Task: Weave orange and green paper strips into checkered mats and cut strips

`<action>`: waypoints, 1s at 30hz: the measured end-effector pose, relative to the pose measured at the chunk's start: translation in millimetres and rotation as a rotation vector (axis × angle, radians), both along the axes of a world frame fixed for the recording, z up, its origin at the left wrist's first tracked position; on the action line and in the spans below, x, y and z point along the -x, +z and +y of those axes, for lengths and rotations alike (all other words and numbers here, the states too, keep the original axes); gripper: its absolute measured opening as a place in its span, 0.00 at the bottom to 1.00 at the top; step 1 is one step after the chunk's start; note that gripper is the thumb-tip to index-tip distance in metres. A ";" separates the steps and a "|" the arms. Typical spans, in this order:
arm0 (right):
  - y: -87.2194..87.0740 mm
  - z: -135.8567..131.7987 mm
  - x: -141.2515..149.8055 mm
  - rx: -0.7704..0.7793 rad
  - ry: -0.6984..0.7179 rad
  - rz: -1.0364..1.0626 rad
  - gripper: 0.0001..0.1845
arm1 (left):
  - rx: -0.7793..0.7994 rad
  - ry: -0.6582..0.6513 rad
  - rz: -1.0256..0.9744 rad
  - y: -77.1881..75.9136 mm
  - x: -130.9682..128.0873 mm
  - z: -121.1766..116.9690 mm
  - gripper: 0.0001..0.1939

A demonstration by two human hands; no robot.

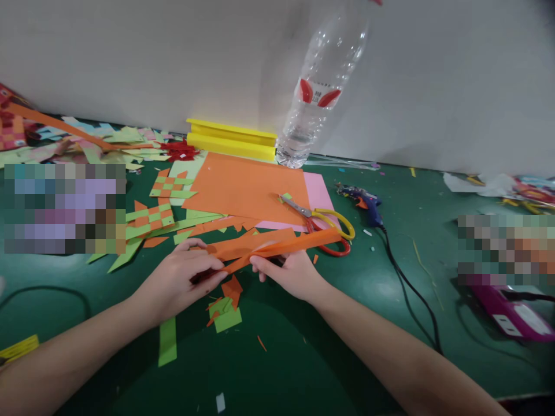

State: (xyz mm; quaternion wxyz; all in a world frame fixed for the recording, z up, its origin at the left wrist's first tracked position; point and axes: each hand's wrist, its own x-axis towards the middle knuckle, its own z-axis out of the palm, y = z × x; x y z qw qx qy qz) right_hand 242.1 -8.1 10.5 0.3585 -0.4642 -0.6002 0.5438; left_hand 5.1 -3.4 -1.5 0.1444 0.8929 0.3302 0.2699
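Both of my hands hold a folded orange paper strip above the green table. My left hand pinches its left end between thumb and fingers. My right hand grips it near the middle, thumb in front and fingers mostly hidden behind. Just beyond the strip lie scissors with red and yellow handles, partly on a large orange paper sheet. Two woven orange-and-green paper fish rest left of that sheet. Green and orange scraps are on the table below my hands.
A clear plastic bottle stands tilted in view against the wall, beside a yellow folded piece. A blue glue gun lies at right, its black cord trailing forward. A magenta power strip is far right. Paper scraps pile up at back left.
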 end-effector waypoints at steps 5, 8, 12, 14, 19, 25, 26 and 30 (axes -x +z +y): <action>2.4 0.3 0.4 0.023 -0.009 -0.014 0.09 | 0.003 -0.023 0.004 0.3 -3.0 1.0 0.11; 2.7 0.7 -0.1 0.030 -0.006 -0.007 0.09 | 0.000 -0.018 -0.009 1.7 -5.0 0.8 0.12; 2.2 1.0 -0.6 0.040 -0.004 -0.018 0.09 | 0.003 -0.015 -0.023 3.0 -6.2 0.7 0.12; 2.3 0.8 -0.7 0.043 -0.003 -0.020 0.09 | 0.008 -0.011 -0.022 3.0 -5.9 0.5 0.12; 3.3 1.1 -1.1 0.027 0.003 0.011 0.09 | 0.020 0.024 -0.027 2.2 -5.2 -1.5 0.09; 2.6 3.1 -2.8 0.003 0.024 0.062 0.09 | 0.029 0.075 -0.030 4.2 -6.6 -3.2 0.08; 2.1 3.2 -3.0 0.001 0.019 0.057 0.09 | 0.034 0.079 -0.028 4.9 -7.0 -3.3 0.08; -0.2 3.0 -3.9 -0.003 -0.013 0.033 0.09 | 0.038 0.114 -0.026 6.9 -9.2 -3.6 0.09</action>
